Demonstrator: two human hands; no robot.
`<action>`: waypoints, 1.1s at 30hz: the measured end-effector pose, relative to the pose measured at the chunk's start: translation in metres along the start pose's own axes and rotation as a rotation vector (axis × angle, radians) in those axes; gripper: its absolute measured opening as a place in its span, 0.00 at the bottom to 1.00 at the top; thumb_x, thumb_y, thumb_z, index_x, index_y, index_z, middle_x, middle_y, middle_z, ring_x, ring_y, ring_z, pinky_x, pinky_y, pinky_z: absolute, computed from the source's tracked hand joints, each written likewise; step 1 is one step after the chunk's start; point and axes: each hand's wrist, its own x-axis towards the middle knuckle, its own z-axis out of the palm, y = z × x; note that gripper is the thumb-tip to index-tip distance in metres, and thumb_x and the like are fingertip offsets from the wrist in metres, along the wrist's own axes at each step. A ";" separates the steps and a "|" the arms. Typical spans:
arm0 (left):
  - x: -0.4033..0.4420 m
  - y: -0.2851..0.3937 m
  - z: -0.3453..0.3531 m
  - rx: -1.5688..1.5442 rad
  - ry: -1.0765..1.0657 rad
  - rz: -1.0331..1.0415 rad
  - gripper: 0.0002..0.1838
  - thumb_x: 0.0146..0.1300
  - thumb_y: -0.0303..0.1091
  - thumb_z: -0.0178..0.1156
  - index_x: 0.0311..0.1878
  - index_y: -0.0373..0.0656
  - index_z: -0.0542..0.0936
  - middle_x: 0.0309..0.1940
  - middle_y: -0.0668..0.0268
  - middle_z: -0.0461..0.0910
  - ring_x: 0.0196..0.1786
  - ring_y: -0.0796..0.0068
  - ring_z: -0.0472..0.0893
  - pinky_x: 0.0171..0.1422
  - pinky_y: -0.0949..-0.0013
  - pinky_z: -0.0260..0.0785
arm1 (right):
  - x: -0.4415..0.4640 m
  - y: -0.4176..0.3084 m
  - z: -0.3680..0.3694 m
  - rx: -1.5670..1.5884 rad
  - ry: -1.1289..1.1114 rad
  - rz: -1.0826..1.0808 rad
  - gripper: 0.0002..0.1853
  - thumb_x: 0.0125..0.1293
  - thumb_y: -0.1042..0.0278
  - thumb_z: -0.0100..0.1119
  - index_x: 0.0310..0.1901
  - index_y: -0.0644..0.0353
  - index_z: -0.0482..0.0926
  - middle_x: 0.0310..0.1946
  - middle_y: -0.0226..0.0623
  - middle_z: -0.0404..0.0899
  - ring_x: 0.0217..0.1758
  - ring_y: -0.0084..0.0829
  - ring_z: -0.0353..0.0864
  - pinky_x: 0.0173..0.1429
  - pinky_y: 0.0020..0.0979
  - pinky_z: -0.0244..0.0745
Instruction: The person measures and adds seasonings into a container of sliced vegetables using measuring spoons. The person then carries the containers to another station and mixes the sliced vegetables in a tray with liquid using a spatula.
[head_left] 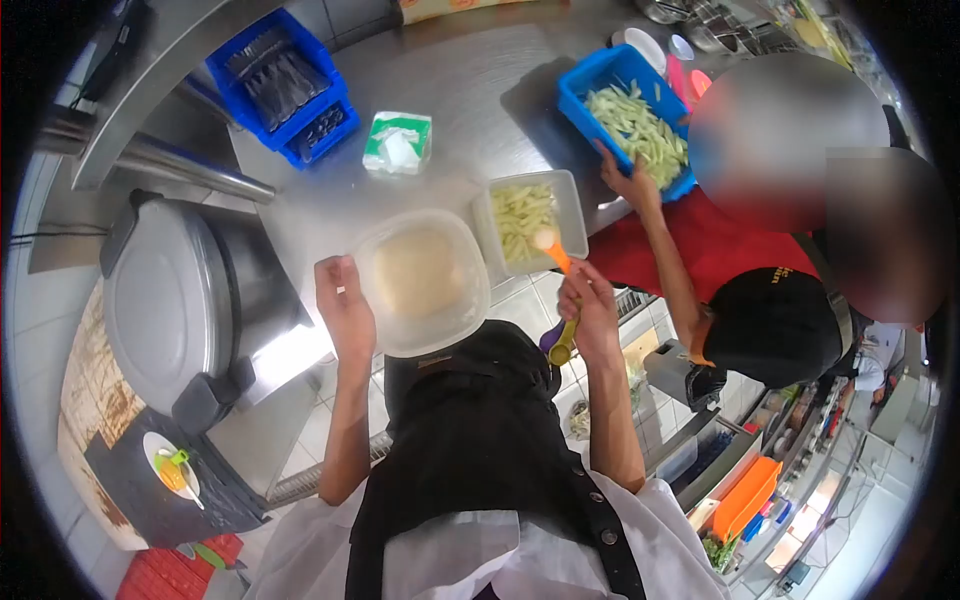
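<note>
My left hand holds the left side of a translucent square tub with pale powder in it. In my right hand is an orange measuring spoon, its bowl filled with white powder. The spoon is over the right edge of a clear container of pale green cut strips. A yellow-green spoon and a purple one hang below the same hand.
A co-worker's hand touches a blue tub of green strips at the right. Blue cutlery bins and a green-white box stand at the back left. A large lidded pot is at the left.
</note>
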 end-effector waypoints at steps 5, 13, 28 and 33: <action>-0.002 0.005 -0.005 0.017 0.013 0.007 0.16 0.69 0.41 0.51 0.34 0.35 0.71 0.24 0.67 0.70 0.29 0.78 0.68 0.34 0.73 0.64 | 0.001 0.002 0.022 -1.463 0.295 -0.957 0.16 0.62 0.79 0.49 0.52 0.60 0.74 0.30 0.43 0.72 0.30 0.43 0.77 0.33 0.39 0.74; -0.021 0.023 -0.013 0.124 -0.237 0.133 0.15 0.66 0.34 0.55 0.28 0.36 0.64 0.14 0.61 0.62 0.18 0.75 0.59 0.22 0.67 0.55 | -0.041 -0.049 0.106 -1.511 -0.257 -0.656 0.15 0.58 0.79 0.50 0.47 0.62 0.78 0.31 0.45 0.76 0.35 0.46 0.79 0.37 0.42 0.73; -0.009 0.058 -0.003 0.157 -0.212 0.221 0.16 0.64 0.31 0.57 0.24 0.36 0.64 0.14 0.68 0.60 0.20 0.82 0.60 0.23 0.71 0.53 | 0.000 0.009 0.149 -1.471 -0.950 -0.383 0.09 0.59 0.70 0.51 0.30 0.65 0.80 0.30 0.50 0.80 0.40 0.51 0.80 0.43 0.45 0.72; 0.007 0.072 0.009 0.254 -0.270 0.238 0.17 0.63 0.31 0.57 0.22 0.34 0.65 0.13 0.62 0.62 0.18 0.76 0.62 0.23 0.67 0.56 | -0.018 -0.015 0.140 -1.379 -0.888 -0.350 0.08 0.61 0.75 0.52 0.39 0.65 0.79 0.36 0.48 0.79 0.45 0.49 0.74 0.50 0.43 0.67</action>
